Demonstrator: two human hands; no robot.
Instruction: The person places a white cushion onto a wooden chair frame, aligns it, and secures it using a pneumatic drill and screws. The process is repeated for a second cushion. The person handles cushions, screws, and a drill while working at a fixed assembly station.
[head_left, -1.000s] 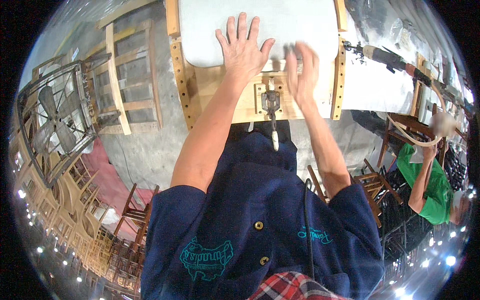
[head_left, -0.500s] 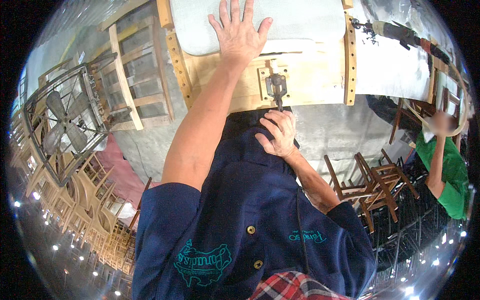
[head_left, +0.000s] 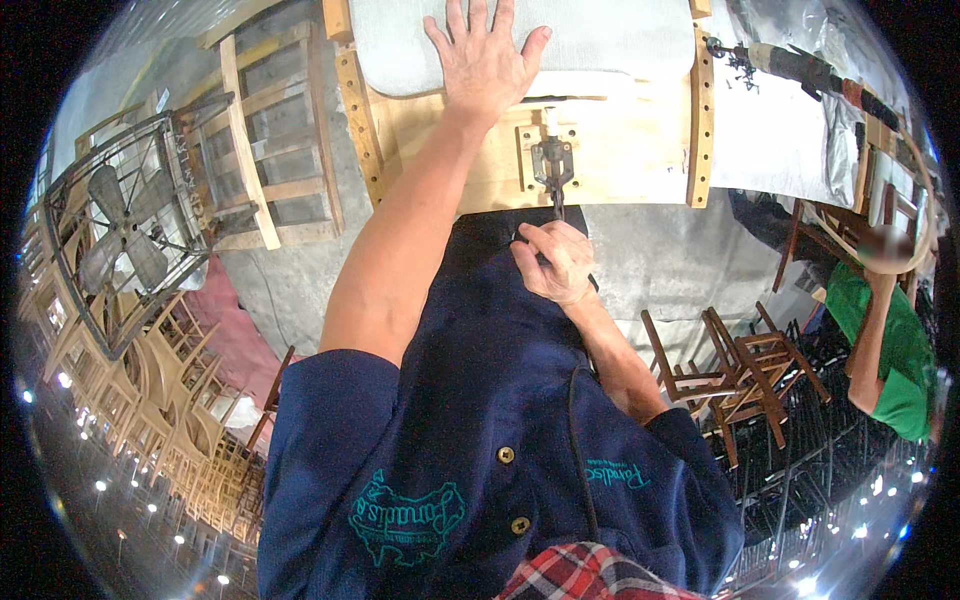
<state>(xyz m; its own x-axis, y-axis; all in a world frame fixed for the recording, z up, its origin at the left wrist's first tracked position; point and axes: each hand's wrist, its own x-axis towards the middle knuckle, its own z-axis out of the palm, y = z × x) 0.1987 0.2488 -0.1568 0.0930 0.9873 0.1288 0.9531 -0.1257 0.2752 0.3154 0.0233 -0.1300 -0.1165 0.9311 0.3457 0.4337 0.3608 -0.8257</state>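
A pale grey-white panel [head_left: 620, 38] with rounded corners lies on a light wooden jig [head_left: 430, 160]. My left hand [head_left: 485, 70] rests flat on the panel near its front edge, fingers spread and holding nothing. A dark metal toggle clamp [head_left: 552, 165] is fixed to the front of the jig on a small wooden block. Its handle points toward my body, and my right hand [head_left: 560, 262] is closed with curled fingers at the handle's end. Those fingers partly hide the grip.
Wooden strips with holes [head_left: 702, 120] flank the jig. To the left are a slatted wooden pallet [head_left: 245, 140] and a caged fan [head_left: 125, 230]. Dark wooden chair frames [head_left: 745, 365] stand at right, near a person in green [head_left: 895, 350]. A hose-fed tool [head_left: 790, 68] lies at the upper right.
My right hand has drawn slightly toward my body and its fingers have curled tighter. The left hand stays flat on the panel. The view has shifted a little.
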